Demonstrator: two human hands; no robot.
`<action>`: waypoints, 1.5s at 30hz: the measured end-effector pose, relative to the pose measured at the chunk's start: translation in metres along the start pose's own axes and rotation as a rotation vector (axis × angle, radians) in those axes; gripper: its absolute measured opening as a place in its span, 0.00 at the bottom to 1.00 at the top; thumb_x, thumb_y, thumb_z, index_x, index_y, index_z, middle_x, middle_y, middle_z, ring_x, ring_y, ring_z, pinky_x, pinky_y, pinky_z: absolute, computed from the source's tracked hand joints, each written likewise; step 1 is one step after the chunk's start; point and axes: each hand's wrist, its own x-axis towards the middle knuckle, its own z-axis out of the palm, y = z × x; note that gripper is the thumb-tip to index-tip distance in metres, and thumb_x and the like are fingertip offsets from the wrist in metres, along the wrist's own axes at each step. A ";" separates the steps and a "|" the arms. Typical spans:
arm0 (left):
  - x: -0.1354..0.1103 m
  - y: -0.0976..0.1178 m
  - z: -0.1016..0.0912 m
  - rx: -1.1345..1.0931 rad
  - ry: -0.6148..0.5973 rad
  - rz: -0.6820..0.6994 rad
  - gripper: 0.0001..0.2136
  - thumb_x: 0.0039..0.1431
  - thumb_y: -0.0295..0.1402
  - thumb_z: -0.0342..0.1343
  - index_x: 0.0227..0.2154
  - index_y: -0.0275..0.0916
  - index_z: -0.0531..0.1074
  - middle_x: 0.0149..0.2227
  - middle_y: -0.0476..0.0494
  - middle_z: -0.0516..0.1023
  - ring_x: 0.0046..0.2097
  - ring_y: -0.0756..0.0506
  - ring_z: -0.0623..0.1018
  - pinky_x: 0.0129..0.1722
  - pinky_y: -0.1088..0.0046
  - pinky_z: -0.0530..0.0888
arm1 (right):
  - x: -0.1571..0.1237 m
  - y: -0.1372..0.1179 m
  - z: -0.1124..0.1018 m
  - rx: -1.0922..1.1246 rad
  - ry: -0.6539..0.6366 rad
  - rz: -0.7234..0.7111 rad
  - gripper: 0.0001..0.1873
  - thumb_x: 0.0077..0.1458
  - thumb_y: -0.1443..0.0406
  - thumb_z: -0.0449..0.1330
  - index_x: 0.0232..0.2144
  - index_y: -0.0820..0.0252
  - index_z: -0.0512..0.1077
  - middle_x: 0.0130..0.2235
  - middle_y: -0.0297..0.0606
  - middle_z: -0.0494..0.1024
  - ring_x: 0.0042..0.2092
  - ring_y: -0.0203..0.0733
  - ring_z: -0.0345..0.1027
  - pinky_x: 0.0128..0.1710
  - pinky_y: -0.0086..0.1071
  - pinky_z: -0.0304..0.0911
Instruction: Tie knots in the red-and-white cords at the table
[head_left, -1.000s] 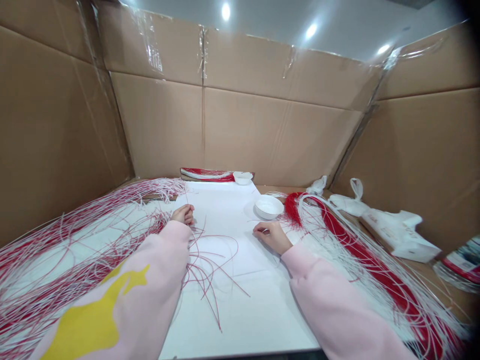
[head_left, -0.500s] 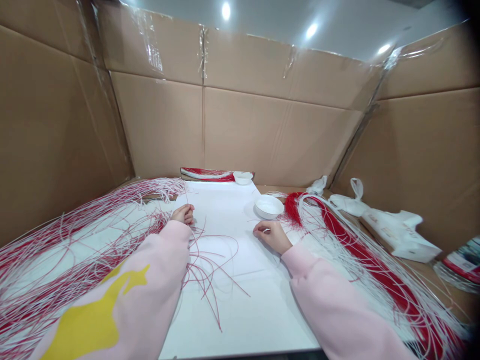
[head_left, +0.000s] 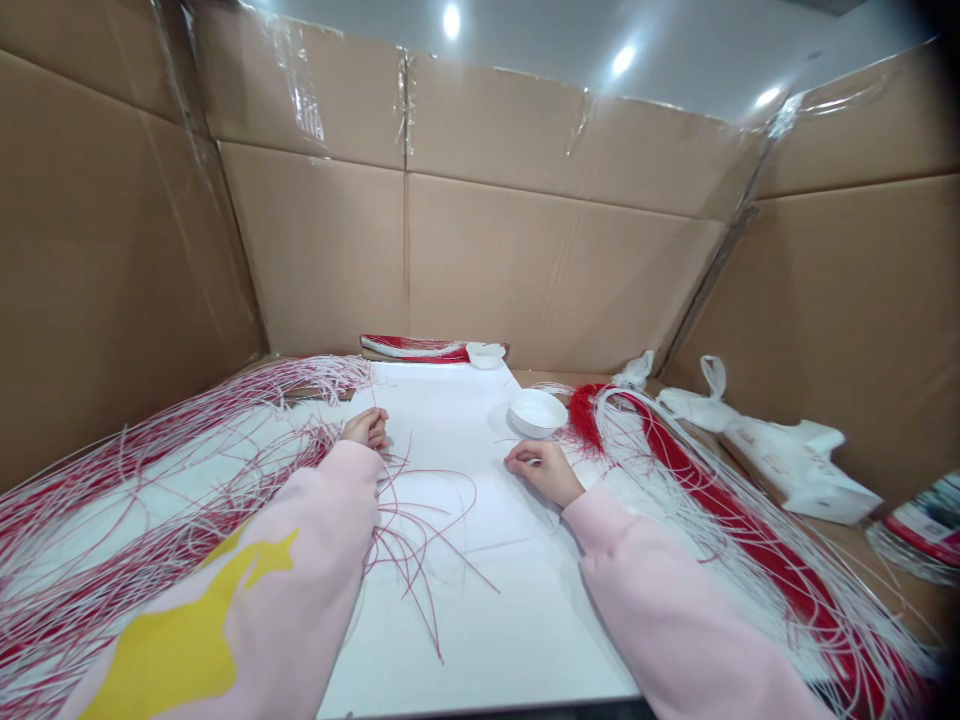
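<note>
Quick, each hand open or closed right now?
Left hand: closed, can't tell if holding anything.
Right hand: closed in a pinch, can't tell if holding anything.

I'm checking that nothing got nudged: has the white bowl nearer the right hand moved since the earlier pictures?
No. The nearer white bowl shows no visible shift either way against the vertical seam in the back cardboard wall.

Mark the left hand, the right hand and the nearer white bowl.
Left hand point(head_left: 366, 430), head view: middle of the hand.
Right hand point(head_left: 549, 472), head view: back of the hand.
Nearer white bowl point(head_left: 534, 429), head view: outer front wall.
</note>
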 end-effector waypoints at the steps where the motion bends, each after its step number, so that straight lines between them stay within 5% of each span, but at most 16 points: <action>1: 0.000 0.000 0.000 -0.001 -0.001 0.002 0.07 0.49 0.29 0.47 0.19 0.36 0.58 0.07 0.62 0.48 0.09 0.59 0.48 0.11 0.83 0.61 | 0.000 0.000 0.000 0.002 0.000 -0.001 0.06 0.42 0.69 0.55 0.24 0.64 0.72 0.27 0.38 0.76 0.28 0.37 0.69 0.29 0.27 0.63; 45: 0.003 -0.003 -0.002 -0.037 -0.023 0.019 0.07 0.48 0.31 0.49 0.19 0.36 0.59 0.07 0.62 0.48 0.08 0.59 0.49 0.10 0.82 0.62 | 0.001 0.004 -0.001 0.005 0.033 0.017 0.08 0.44 0.65 0.56 0.25 0.65 0.72 0.30 0.41 0.77 0.30 0.39 0.70 0.25 0.28 0.65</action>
